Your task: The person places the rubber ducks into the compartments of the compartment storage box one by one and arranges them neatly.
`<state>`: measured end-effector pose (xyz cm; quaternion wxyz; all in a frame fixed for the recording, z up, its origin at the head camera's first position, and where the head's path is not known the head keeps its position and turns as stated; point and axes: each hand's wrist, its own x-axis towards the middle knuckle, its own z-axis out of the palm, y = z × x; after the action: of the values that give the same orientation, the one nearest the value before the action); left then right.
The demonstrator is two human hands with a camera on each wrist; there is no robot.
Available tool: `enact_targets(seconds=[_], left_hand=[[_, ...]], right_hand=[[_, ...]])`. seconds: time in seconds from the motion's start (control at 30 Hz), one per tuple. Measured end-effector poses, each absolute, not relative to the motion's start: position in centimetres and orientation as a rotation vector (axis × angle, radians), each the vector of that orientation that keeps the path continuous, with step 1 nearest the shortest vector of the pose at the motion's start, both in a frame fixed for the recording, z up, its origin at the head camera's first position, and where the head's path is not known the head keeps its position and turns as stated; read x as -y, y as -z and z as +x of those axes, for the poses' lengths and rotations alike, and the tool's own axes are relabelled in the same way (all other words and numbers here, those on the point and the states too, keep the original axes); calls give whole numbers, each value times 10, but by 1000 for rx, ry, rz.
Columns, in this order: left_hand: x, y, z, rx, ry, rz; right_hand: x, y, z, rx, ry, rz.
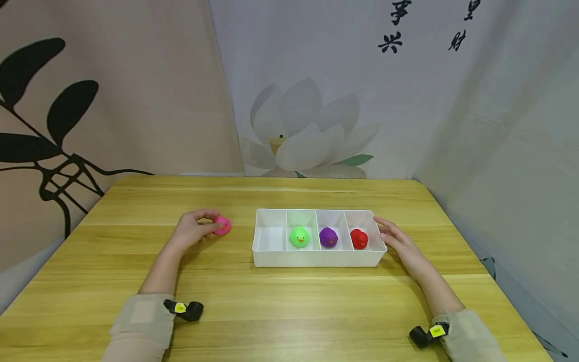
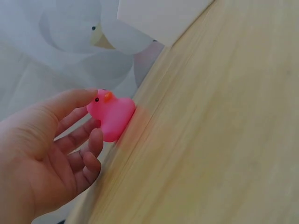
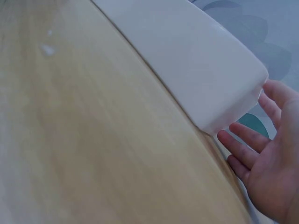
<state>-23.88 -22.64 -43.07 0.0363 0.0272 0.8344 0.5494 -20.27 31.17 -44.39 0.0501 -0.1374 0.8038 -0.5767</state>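
Note:
My left hand (image 1: 192,230) pinches a small pink rubber duck (image 1: 222,225) at its head, left of a white divided tray (image 1: 316,259). In the left wrist view, the pink duck (image 2: 117,117) sits low against the wooden tabletop, its orange beak showing, while the other fingers curl loosely beside it. My right hand (image 1: 403,245) touches the right end of the tray with its fingers relaxed. A green duck (image 1: 299,237), a purple duck (image 1: 328,238) and a red duck (image 1: 359,239) each occupy a compartment, from second left to far right.
The wooden table (image 1: 289,311) reaches back to a pale cloth backdrop (image 1: 316,50) with a printed lotus and dark writing. Small black wrist cameras are strapped to both sleeves. A printed dark plant (image 1: 68,113) shows on the cloth at left.

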Motion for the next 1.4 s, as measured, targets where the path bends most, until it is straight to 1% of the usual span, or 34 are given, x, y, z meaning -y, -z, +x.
enact_targets(seconds=[0.3,0.73,1.1,1.4], left_hand=[[227,438,-242,-2579,-1681,86],[223,436,-241,-2617,-1685,73],[216,424,-240,-2643,-1687,24],[204,409,-236,-2694,-1678,90]], right_hand=[[-311,442,-203,-2441,1757,-403],[-311,445,-206,-2431,1763,-399],[-311,443,-205,-2446,1749,-409],[-311,443,-204,-2437,1752,-390]])
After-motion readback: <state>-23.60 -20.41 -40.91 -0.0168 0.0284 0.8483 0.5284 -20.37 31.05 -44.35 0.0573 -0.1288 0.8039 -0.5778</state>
